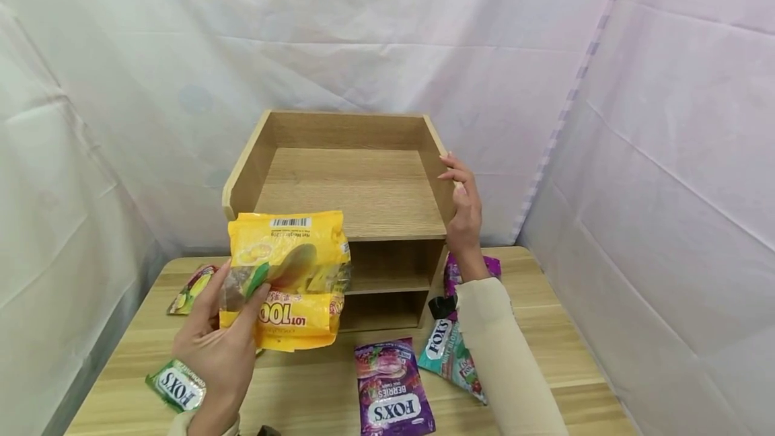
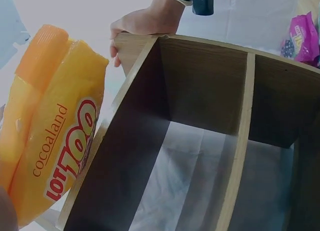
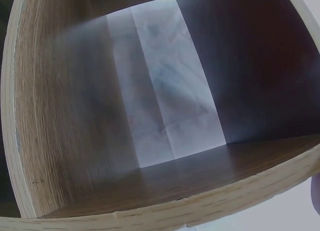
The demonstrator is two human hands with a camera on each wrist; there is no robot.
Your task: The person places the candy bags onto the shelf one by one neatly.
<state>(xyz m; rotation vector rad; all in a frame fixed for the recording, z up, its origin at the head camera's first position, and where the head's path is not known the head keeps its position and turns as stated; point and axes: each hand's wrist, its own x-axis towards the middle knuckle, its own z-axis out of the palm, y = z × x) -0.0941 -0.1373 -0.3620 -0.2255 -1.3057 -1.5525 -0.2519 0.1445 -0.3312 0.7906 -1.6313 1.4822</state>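
Note:
My left hand (image 1: 220,355) grips a yellow LOT 100 candy bag (image 1: 303,328), thumb on its front, and holds it up before the left front of a wooden shelf (image 1: 357,184). The bag's print appears upside down in the head view. In the left wrist view the candy bag (image 2: 75,136) is beside the shelf's top board, its lower corner by a bit of my hand. My right hand (image 1: 465,214) holds the shelf's right side panel, fingers bent over the top edge. The right wrist view looks into a shelf compartment (image 3: 75,106), with that hand mostly hidden.
A purple Fox's bag (image 1: 390,375) lies in front of the shelf. A teal Fox's bag (image 1: 448,348) and another purple bag (image 1: 490,266) are by my right forearm. A green Fox's bag (image 1: 175,385) and a red-and-yellow packet (image 1: 195,289) lie left. White curtains surround the table (image 1: 545,315).

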